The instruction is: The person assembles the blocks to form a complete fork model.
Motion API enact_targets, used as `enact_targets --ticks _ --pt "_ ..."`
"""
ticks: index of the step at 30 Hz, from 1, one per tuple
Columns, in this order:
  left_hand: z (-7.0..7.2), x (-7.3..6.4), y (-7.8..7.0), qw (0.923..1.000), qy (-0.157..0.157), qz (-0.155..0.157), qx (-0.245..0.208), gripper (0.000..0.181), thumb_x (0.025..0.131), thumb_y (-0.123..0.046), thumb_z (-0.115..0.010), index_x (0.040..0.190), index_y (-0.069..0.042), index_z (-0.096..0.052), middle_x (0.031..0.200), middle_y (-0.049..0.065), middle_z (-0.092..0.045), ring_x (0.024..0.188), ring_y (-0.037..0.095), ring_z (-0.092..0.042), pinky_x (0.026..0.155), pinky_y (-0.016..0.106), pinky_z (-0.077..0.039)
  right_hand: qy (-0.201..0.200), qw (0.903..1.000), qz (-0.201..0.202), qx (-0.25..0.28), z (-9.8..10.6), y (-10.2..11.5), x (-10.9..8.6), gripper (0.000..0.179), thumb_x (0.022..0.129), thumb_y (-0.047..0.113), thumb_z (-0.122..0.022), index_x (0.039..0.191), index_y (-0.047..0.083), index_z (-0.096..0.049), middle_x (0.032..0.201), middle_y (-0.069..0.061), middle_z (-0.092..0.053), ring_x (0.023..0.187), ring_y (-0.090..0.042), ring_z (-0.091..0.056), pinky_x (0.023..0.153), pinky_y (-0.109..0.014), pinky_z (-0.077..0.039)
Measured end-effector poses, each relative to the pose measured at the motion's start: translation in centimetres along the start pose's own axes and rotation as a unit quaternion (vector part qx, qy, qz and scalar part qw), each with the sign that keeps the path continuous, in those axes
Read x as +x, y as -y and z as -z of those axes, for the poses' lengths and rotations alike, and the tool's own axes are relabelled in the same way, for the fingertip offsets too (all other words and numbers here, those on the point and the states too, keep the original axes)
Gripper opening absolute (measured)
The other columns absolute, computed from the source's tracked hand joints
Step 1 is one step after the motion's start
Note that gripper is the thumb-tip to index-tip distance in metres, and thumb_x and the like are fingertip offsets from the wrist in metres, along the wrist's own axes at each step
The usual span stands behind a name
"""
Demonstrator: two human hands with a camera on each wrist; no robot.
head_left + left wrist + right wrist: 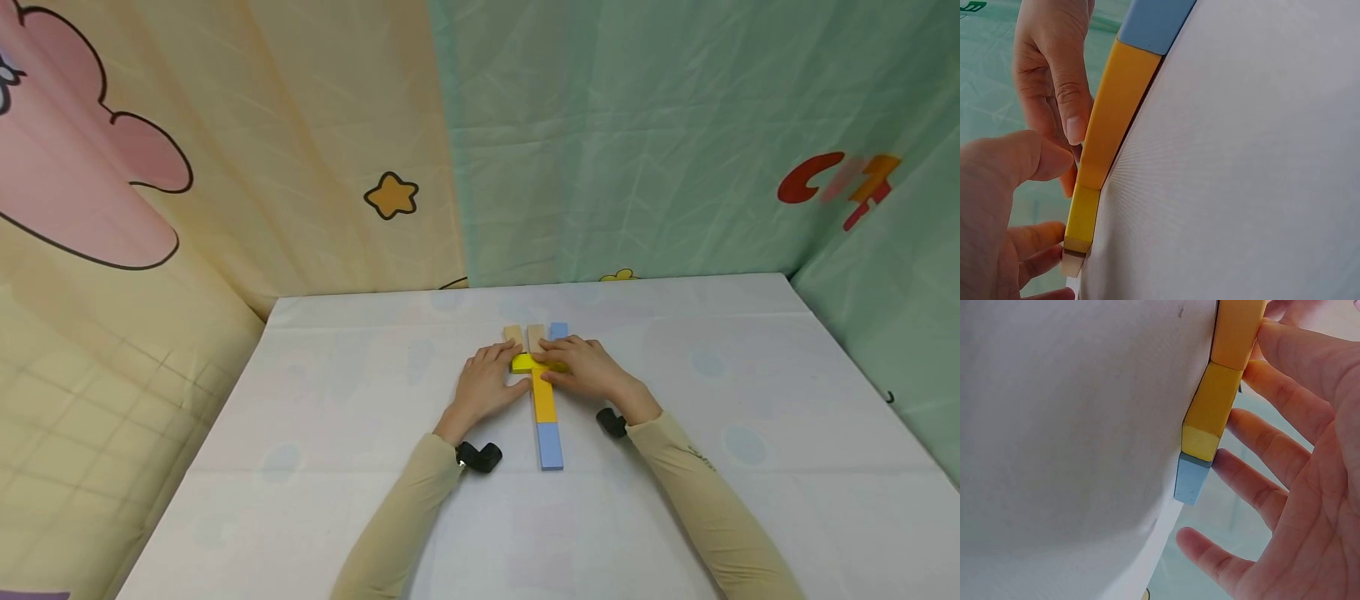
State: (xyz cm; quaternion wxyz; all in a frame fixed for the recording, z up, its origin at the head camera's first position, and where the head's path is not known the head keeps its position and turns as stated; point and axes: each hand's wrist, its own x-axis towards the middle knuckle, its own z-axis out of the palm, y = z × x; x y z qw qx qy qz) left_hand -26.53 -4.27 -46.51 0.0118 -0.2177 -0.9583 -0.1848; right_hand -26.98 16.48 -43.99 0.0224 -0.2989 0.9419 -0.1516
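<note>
Flat blocks form a fork-like figure on the table. Its stem is a blue block (pixel 551 447) joined end to end with an orange-yellow block (pixel 543 400). Across the top of the stem lies a yellow block (pixel 520 364), partly covered by the hands. Beyond it, two plain wooden blocks (pixel 512 333) and a light blue block (pixel 558 330) stand out like prongs. My left hand (pixel 486 382) rests its fingers at the crossbar's left end, thumb near the stem. My right hand (pixel 588 367) touches the crossbar's right side with spread, nearly straight fingers (pixel 1266 440).
A white cloth covers the table (pixel 337 400), whose far edge meets a printed curtain (pixel 600 150). Black wrist cameras (pixel 480 457) sit on both sleeves, close above the tabletop on either side of the stem.
</note>
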Motion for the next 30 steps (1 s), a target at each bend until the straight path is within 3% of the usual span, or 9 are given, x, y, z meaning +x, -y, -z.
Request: enact_targets --ticks 30 --pt "0.21 0.82 -0.81 0.9994 0.005 0.017 0.028 0.050 0.094 -0.041 -0.050 0.135 -0.012 -0.050 0.140 0.006 -0.043 0.123 0.026 -0.040 0.099 0.040 -0.035 0.001 1.0000 0.002 0.006 -0.01 -0.19 0.21 0.041 0.093 0.029 -0.061 0.130 0.012 -0.060 0.140 -0.011 -0.048 0.122 -0.032 -0.044 0.089 -0.057 -0.035"
